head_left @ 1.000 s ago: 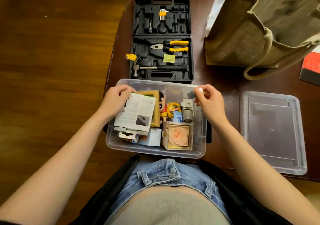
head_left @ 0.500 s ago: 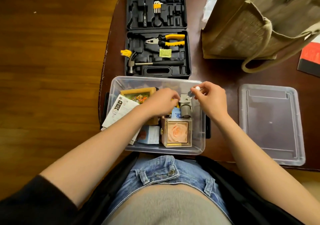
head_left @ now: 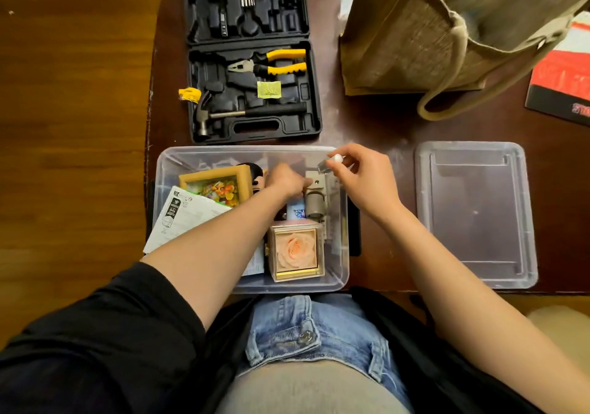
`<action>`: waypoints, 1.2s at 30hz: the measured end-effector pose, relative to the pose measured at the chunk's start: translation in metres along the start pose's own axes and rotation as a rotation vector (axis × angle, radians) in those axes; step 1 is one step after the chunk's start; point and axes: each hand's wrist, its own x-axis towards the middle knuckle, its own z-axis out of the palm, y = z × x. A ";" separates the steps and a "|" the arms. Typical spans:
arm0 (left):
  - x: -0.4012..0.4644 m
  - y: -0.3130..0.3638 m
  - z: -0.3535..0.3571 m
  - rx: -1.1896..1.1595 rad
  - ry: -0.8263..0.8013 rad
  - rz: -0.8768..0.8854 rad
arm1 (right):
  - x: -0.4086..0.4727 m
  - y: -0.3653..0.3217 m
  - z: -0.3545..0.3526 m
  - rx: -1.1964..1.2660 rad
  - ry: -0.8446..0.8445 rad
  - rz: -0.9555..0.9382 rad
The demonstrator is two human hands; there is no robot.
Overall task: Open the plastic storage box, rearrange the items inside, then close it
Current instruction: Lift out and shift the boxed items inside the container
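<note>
Both hands reached into the clear plastic storage box at the table's near edge. One, the left hand, was down among the items beside a grey metal cylinder; whether it gripped anything could not be told. At the box's far right corner, the right hand pinched a small clear, white-capped object. Inside lay a rose cube, a framed picture and a paper leaflet. Its lid lay to the right. An open black tool case sat beyond.
</note>
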 end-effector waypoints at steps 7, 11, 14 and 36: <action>-0.009 0.012 -0.006 -0.038 -0.046 0.008 | 0.001 0.002 -0.006 0.053 0.004 0.014; -0.017 0.004 -0.012 -0.102 -0.054 0.058 | 0.001 0.002 -0.009 0.075 0.017 0.025; -0.026 0.002 -0.026 -0.007 -0.050 0.175 | -0.001 0.001 -0.011 0.071 0.037 0.024; -0.059 -0.052 -0.108 -0.209 0.079 0.502 | 0.004 -0.036 0.072 -0.816 -0.280 -0.013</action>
